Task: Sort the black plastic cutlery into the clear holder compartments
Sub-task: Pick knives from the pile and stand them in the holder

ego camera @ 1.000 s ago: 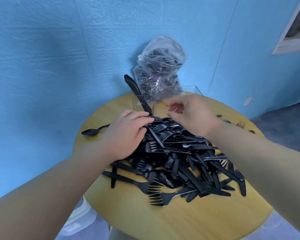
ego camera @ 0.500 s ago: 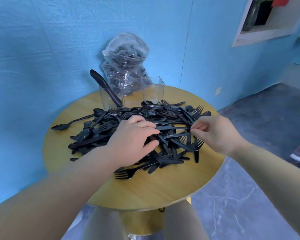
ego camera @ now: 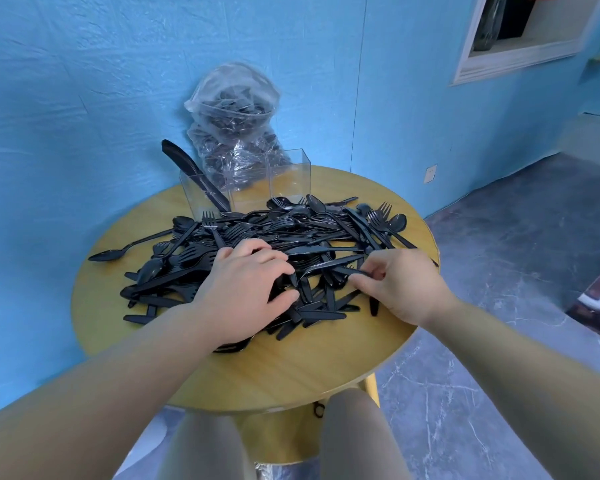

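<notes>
A heap of black plastic cutlery (ego camera: 291, 237), forks, spoons and knives mixed, covers the round wooden table (ego camera: 291, 368). The clear holder (ego camera: 246, 185) stands at the table's far edge; one black knife (ego camera: 191, 171) leans in its left compartment, the other compartments look empty. My left hand (ego camera: 246, 289) rests palm down on the near part of the heap, fingers spread over the pieces. My right hand (ego camera: 399, 285) pinches the handle of one black piece (ego camera: 336, 263) lying in the heap between thumb and fingertips.
A clear plastic bag (ego camera: 234, 123) with more black cutlery leans on the blue wall behind the holder. A lone spoon (ego camera: 118, 251) lies at the table's left edge. My knees show below the table. Grey floor lies to the right.
My right hand has drawn back from the holder to the heap's right side and pinched a piece. My left hand has slid nearer over the heap. The camera view has pulled back.
</notes>
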A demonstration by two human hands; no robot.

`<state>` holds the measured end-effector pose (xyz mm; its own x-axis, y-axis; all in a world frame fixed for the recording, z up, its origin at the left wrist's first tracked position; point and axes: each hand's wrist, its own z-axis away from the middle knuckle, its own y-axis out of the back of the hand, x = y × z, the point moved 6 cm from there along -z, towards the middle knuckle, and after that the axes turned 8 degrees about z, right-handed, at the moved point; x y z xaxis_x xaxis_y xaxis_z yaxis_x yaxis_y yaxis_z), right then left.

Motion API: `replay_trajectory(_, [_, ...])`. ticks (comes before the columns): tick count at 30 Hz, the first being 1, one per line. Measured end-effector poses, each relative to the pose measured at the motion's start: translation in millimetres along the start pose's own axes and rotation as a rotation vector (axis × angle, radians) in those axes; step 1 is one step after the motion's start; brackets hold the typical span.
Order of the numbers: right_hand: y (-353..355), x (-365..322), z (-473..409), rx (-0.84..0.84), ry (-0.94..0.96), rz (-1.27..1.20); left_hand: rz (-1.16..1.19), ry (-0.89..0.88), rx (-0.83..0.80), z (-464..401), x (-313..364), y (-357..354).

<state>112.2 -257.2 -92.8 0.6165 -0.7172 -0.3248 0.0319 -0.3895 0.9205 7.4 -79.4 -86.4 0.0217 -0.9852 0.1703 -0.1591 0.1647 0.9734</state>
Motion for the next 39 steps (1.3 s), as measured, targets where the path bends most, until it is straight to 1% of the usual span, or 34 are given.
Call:
replay_trajectory(3, [4,8,-2,0.066,-0.055,-0.022,0.017,-0.029,0.045,2,8,2])
replay_trajectory(6, [6,7,2,0.106,-0.033,-0.077,0.044,-0.116,0.052,7,22,-1])
replay_trajectory(9, [8,8,12,0.163,-0.015,-0.135,0.020,-0.181,0.070,14,27,-7])
replay_trajectory(12, [10,18,24,0.252,0.012,-0.088,-0.002,-0.195,0.080,19,24,-12])
replay_trajectory(15, [7,32,32,0.305,-0.011,-0.018,-0.002,-0.188,0.115,21,25,-14])
replay_trajectory(17, [1,36,36,0.272,0.008,0.010,-0.003,-0.190,0.129,18,33,-13])
replay_trajectory(20, [-5,33,41,0.201,0.098,0.046,-0.018,-0.222,0.110,9,52,-16])
replay_trajectory(24, [-2,32,43,0.120,0.134,0.004,-0.044,-0.254,0.116,5,62,-25])
replay_trajectory(28, [3,35,43,0.126,0.108,-0.069,-0.074,-0.260,0.148,6,54,-24])
replay_trajectory(31, [1,39,37,0.142,0.047,-0.064,-0.052,-0.228,0.127,6,48,-22])
replay_trajectory(33, [-2,38,33,0.120,0.046,-0.027,-0.053,-0.202,0.110,5,49,-21])
replay_trajectory(37, [-9,25,32,0.021,0.177,0.019,-0.056,-0.197,0.146,-3,61,-16])
replay_trajectory(39, [-8,22,32,0.019,0.197,-0.004,-0.071,-0.215,0.151,-12,71,-17])
